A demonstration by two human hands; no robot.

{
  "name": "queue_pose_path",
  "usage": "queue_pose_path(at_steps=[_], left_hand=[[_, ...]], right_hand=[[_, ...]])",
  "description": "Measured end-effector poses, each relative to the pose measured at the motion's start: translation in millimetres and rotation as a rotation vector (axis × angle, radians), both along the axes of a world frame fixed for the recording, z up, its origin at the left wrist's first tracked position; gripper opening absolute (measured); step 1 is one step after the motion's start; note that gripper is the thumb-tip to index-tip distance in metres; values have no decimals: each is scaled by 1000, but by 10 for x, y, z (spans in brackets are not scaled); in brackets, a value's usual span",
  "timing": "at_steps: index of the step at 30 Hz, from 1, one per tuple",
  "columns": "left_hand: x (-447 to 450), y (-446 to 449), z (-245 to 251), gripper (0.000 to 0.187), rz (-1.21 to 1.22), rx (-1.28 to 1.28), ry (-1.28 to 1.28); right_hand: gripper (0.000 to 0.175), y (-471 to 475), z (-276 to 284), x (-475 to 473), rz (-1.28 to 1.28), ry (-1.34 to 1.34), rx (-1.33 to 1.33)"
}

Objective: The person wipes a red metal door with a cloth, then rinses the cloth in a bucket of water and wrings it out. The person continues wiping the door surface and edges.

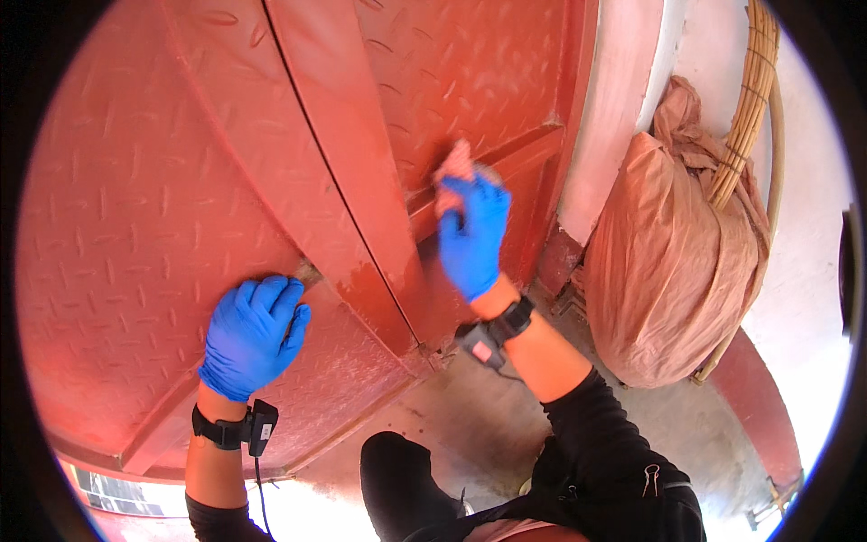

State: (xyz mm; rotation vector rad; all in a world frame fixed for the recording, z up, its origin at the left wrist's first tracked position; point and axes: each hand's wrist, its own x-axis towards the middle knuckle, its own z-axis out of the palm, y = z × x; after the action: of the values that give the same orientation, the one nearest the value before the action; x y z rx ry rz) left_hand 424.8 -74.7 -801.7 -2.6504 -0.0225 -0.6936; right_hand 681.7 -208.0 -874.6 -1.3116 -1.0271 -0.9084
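Note:
A red-painted metal door with a raised tread pattern (129, 223) fills the left and upper part of the view, split by a dark seam. My right hand (475, 234), in a blue glove, grips a pinkish-red cloth (452, 175) at the door's horizontal rail (518, 159). Blur softens the cloth's outline. Lower on the left panel, my left hand (256, 333), also gloved in blue, rests by the rail's ledge with its fingers curled. Whether anything lies under those fingers is hidden.
A bulging reddish-brown cloth sack (677, 264) leans against the pale wall (813, 156) at the right. Bundled thin sticks, possibly a broom (748, 101), stand against it. Concrete floor (467, 413) lies below the door. Black wrist devices (263, 428) with cables sit on both arms.

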Motion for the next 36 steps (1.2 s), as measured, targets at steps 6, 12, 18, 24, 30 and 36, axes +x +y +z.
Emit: queue_pose_path(at_steps=[6,12,18,24,30,36], left_hand=[[10,3,-14,26,-4,-17,-6],[15,40,-27,27,15,24,7],[20,62,-64,32,9,27,10],[32,50,-100,33,35,29,-5],[27,73,-142,33,51,66,-14],[3,157,-197,37,40,98,-21]], right_hand=[[40,-56,-47,-2,196,-91,-36],[38,165,-215,-236,309,57,75],[40,503,-1239,-704,153,181,-14],[29,107,-2257,-885,1158,1325,492],[9,142,-1758,-1254,508,833,36],[7,204,-1914,-1139,609,632,-70]])
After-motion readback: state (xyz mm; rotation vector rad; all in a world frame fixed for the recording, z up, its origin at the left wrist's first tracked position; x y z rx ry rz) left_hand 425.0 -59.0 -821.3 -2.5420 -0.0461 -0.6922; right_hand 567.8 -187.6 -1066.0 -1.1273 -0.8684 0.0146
